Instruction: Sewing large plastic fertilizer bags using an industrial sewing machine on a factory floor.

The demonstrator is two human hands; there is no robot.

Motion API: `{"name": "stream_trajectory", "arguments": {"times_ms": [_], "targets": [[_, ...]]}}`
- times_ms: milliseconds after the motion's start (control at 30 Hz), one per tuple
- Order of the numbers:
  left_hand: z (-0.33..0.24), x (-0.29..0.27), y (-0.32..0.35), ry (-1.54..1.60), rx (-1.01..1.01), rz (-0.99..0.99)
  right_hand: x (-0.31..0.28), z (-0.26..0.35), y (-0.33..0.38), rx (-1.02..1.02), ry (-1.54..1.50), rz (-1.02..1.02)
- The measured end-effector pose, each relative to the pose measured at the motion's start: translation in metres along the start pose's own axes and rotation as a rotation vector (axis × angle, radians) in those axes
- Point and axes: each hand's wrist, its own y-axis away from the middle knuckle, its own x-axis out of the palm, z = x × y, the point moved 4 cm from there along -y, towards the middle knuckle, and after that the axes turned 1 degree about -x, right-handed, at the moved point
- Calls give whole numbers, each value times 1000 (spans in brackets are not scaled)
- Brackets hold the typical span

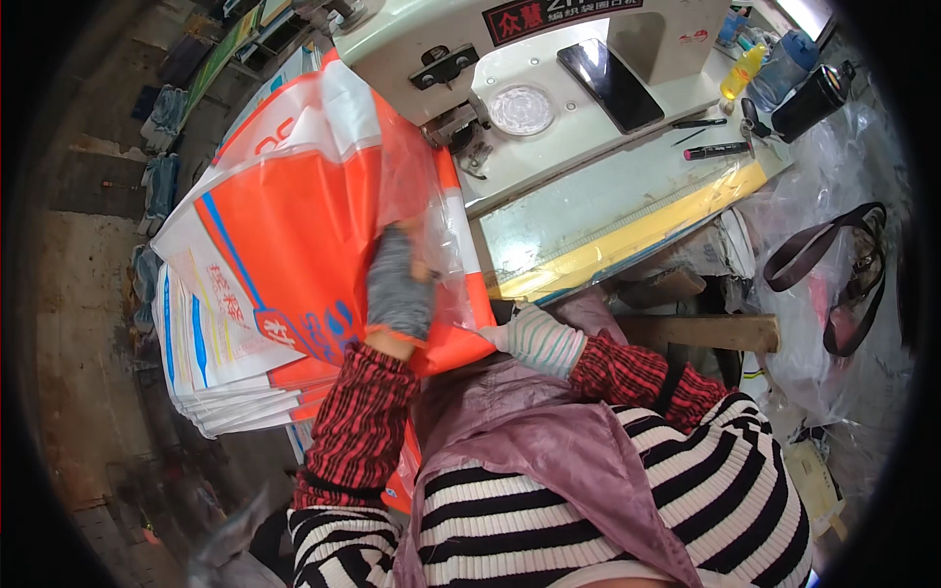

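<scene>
A large orange-and-white woven plastic sack (323, 211) with blue markings lies over a stack of similar sacks (221, 407) on my left. Clear plastic film (412, 181) shows along its right side, possibly a liner. My left hand (400, 294), in a grey glove, rests on the sack beside this film; its fingers are smeared by motion. In a white striped glove, my right hand (539, 338) pinches the sack's near right corner at the table's front edge. A white sewing machine (608, 186) stands just beyond, its head near the sack's right edge.
A black phone (610, 86) lies on the machine bed. Toward the right are a marker (716, 151), scissors (755, 120), a yellow bottle (743, 71) and a black flask (814, 101). A dark strap (818, 250) lies on clear plastic sheeting. A wooden bar (696, 331) juts out under the table.
</scene>
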Motion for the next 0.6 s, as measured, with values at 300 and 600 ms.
{"name": "stream_trajectory", "arguments": {"times_ms": [300, 600], "targets": [[3, 1, 26, -1452, 101, 664, 7, -23, 22, 164, -618, -264], [-34, 39, 30, -1107, 594, 322, 8, -41, 21, 294, -844, -391]]}}
